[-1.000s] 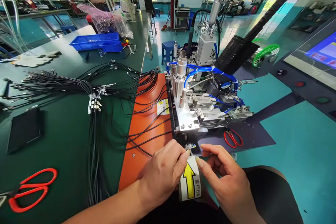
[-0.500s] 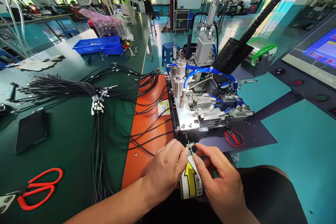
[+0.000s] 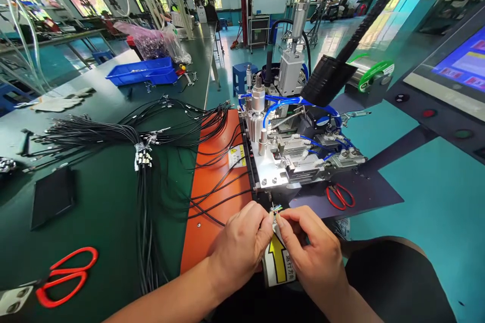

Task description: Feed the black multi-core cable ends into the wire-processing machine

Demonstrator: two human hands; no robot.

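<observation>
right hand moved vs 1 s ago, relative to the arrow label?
Yes. The right hand has closed in leftward over the yellow arrow label, its fingertips now meeting the left hand at the wire end below the machine.

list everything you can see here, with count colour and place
cable end: one, coloured wire tips, pinched between both hands
arrow label: one, white and yellow, under the hands
machine: one, silver with blue tubes, centre
orange plate: one, left of machine
black cables: many, on green bench
scissors: two, red, front left and right of machine
blue trays: two, far bench
screen: one, right edge
left hand: one, pinching
right hand: one, pinching
</observation>
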